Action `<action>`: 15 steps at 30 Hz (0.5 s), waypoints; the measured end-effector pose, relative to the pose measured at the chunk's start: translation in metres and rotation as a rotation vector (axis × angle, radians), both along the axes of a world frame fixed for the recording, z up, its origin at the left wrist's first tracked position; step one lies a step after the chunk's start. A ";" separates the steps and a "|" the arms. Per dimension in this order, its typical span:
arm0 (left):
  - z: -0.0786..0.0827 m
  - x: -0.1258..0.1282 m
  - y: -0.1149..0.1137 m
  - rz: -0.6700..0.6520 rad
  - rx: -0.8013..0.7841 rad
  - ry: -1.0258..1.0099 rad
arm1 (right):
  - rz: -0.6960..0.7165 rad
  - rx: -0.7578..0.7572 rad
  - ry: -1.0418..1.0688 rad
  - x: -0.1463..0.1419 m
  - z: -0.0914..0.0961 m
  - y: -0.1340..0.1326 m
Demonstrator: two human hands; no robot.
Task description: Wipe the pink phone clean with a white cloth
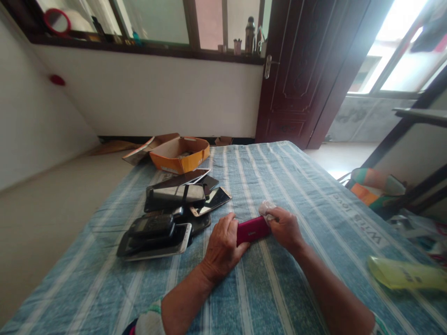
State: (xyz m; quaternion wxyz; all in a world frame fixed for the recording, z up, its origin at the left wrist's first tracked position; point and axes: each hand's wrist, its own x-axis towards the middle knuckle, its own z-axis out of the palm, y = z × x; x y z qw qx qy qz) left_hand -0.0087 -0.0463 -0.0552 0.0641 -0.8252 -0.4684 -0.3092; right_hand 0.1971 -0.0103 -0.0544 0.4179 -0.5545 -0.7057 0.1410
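Observation:
A magenta phone (252,230) lies between my two hands on the blue striped cloth (272,177). My left hand (222,245) grips its left end with the fingers curled over it. At the phone's right end, my right hand (284,226) is closed on a small white wad of cloth (266,207) that rests against the phone. A pile of several dark phones (174,211) sits just left of my left hand.
An orange cardboard box (181,156) with an open lid stands at the far left corner of the cloth. A yellow-green plastic object (405,274) lies at the right edge. A dark door (303,70) stands behind, with a metal frame (412,153) to the right.

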 end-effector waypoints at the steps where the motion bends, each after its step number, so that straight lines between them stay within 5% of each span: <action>1: 0.000 0.000 0.000 0.002 -0.006 0.000 | -0.008 -0.019 -0.015 0.000 0.001 0.000; 15: 0.003 0.001 0.000 0.044 -0.094 -0.004 | -0.047 -0.208 -0.370 0.001 0.023 -0.007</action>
